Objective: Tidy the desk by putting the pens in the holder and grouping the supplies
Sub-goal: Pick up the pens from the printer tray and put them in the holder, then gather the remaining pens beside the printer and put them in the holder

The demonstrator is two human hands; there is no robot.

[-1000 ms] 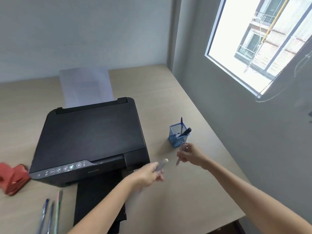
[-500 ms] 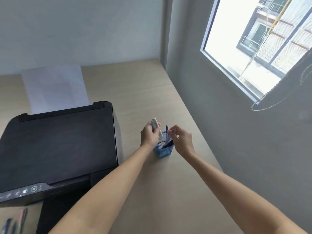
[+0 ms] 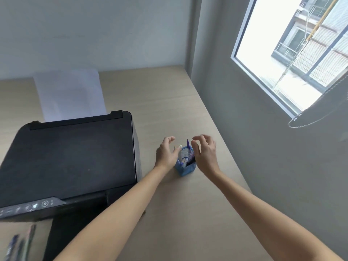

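Observation:
A small blue mesh pen holder stands on the wooden desk, right of the printer. Several pens stick up out of it, among them a white marker and a blue pen. My left hand hovers just left of the holder with fingers spread and nothing in it. On the holder's other side, my right hand is likewise open and empty. Three loose pens lie blurred at the bottom left corner of the desk.
A black printer fills the left half of the desk, with white paper standing in its rear tray. A grey wall with a window runs close along the desk's right edge. Bare desk lies in front of the holder.
Both hands have let go of the pens they carried; the white marker and the blue pen now stand in the holder. The fingers have opened and drawn slightly apart.

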